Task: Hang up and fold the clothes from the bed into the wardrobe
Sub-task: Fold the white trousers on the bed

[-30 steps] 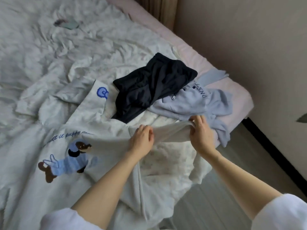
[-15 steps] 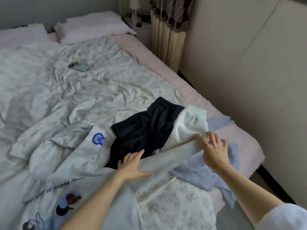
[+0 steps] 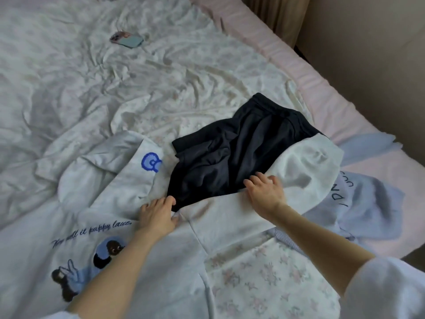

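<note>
1. The white sweatshirt (image 3: 128, 254) lies spread flat near the bed's (image 3: 322, 97) foot edge, its sleeve (image 3: 276, 199) stretched out toward the right edge over the black shorts (image 3: 230, 157) and the pale blue hoodie (image 3: 368, 203).
2. The left hand (image 3: 158, 215) rests flat at the sleeve's base, and the right hand (image 3: 264, 192) presses the sleeve with fingers spread; neither grips.
3. The cloth looks soft, light and limp; I would take it at cuff and shoulder seam.
4. The hoodie's lettering is partly covered, and the sweatshirt's hem is cut off.
</note>
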The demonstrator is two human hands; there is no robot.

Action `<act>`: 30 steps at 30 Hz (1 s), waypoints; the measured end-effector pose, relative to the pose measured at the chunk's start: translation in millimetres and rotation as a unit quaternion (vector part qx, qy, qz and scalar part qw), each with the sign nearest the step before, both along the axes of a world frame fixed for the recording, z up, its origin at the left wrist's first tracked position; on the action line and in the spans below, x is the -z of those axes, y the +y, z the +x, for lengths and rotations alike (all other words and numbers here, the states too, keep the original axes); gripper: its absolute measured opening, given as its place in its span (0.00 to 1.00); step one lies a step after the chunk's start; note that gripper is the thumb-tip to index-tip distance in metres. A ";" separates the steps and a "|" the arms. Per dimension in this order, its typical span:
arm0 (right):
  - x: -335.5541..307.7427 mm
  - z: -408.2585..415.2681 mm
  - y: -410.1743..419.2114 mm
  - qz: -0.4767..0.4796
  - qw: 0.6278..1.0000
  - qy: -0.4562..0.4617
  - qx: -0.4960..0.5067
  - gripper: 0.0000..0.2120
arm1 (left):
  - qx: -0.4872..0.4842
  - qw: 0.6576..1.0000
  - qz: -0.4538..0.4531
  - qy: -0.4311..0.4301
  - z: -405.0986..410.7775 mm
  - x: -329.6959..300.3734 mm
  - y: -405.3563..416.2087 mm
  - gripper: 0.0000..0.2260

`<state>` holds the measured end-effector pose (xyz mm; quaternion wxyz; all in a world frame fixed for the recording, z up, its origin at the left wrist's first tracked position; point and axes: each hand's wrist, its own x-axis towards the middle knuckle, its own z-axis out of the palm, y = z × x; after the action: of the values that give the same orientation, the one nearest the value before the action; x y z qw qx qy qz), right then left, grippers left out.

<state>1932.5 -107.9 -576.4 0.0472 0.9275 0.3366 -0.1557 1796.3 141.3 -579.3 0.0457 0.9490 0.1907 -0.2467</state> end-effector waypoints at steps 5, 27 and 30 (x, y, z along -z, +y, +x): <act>6.1 6.1 -3.4 -0.074 0.997 -0.005 0.028 0.10 | 0.005 0.990 -0.003 0.142 -15.6 10.8 27.8 0.35; -36.4 16.4 25.1 0.278 0.932 -0.004 0.231 0.21 | -0.188 0.954 -0.032 -0.233 26.1 -29.5 18.6 0.26; -31.1 -52.0 21.4 0.372 0.899 -0.009 0.232 0.20 | -0.172 0.955 -0.036 -0.239 -28.8 -18.6 -16.3 0.28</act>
<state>1880.5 -86.4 -545.3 -0.3360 0.9305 0.1446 -0.0177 1767.5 124.9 -560.7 0.1656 0.9310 0.3253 -0.0080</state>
